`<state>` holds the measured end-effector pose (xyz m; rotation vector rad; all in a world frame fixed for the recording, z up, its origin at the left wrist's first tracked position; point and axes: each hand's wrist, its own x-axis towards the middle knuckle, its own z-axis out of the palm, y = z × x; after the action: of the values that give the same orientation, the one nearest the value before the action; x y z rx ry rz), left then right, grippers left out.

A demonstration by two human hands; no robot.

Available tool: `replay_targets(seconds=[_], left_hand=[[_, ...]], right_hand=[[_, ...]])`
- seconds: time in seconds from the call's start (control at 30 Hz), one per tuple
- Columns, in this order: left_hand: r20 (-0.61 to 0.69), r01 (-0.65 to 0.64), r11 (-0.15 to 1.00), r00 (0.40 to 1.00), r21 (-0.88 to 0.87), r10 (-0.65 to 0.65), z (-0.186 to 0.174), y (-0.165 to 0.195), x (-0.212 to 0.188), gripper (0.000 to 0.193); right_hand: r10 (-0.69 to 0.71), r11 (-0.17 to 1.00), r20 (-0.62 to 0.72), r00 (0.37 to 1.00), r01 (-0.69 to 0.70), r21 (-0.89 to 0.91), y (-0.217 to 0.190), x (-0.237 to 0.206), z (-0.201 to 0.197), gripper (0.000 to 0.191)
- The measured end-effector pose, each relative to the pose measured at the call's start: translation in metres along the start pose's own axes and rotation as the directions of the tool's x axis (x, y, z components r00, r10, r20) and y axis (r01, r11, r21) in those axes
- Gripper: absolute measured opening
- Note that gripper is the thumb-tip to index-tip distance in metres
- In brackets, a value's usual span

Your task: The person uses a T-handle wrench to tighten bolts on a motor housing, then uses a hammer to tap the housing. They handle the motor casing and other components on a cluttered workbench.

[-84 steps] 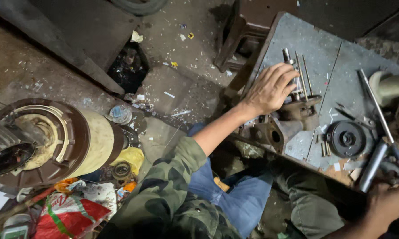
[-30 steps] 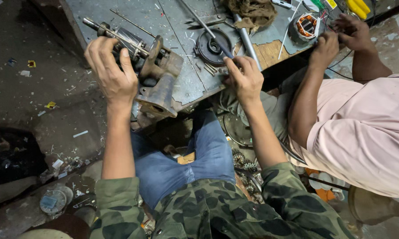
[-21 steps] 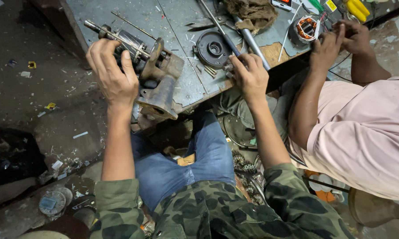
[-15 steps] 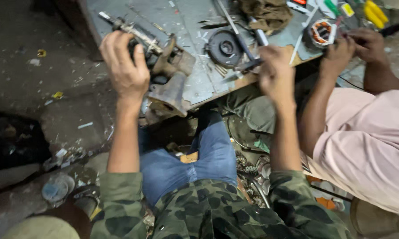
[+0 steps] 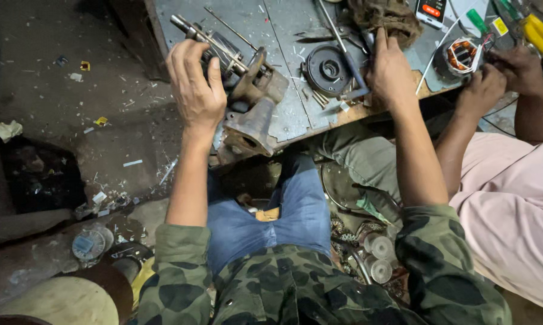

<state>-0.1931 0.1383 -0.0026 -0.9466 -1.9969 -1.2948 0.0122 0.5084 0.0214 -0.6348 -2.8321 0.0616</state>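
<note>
Your left hand (image 5: 196, 90) has its fingers wrapped over the motor (image 5: 235, 72), likely steadying it at the worktop's (image 5: 283, 36) near edge. Your right hand (image 5: 390, 72) closes on a screwdriver (image 5: 344, 51) beside the black disc (image 5: 327, 69). A co-worker's hands (image 5: 485, 84) handle a stator (image 5: 462, 55) at the right corner. Debris litters the floor (image 5: 103, 108).

A grimy motor-repair workshop. The scratched metal worktop (image 5: 283, 36) carries a rusty motor housing (image 5: 250, 114), a copper-wound stator (image 5: 462, 55) and screwdrivers (image 5: 539, 33). Scraps and metal parts litter the dirty floor (image 5: 73, 120).
</note>
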Motion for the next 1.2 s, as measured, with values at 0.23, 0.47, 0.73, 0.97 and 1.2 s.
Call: replay_targets(seconds=[0.23, 0.47, 0.73, 0.97, 1.2], left_hand=[[-0.002, 0.019, 1.0, 1.0, -0.019, -0.019, -0.008, 0.005, 0.005, 0.025], [-0.003, 0.027, 1.0, 1.0, -0.016, -0.027, -0.012, 0.008, 0.005, 0.025], [-0.044, 0.032, 0.999, 0.998, -0.037, -0.034, -0.016, 0.007, -0.004, 0.024], [-0.183, 0.225, 0.817, 0.911, -0.53, -0.37, -0.033, 0.035, -0.032, 0.018], [-0.043, 0.245, 0.877, 0.957, -0.413, -0.288, -0.037, 0.121, -0.095, 0.105]], right_hand=[[0.105, 0.974, -0.055, 0.993, -0.092, 0.205, 0.034, 0.015, -0.004, 0.058], [0.315, 0.353, 0.089, 0.945, -0.204, 0.913, 0.028, -0.013, -0.054, 0.049], [0.272, -0.07, 0.222, 0.936, -0.211, 0.975, -0.002, -0.054, -0.104, 0.052], [0.058, -0.542, 0.24, 0.969, -0.171, 0.823, -0.021, -0.118, -0.112, 0.051], [0.228, -0.214, 0.145, 0.963, -0.096, 0.972, -0.067, -0.184, -0.094, 0.059]])
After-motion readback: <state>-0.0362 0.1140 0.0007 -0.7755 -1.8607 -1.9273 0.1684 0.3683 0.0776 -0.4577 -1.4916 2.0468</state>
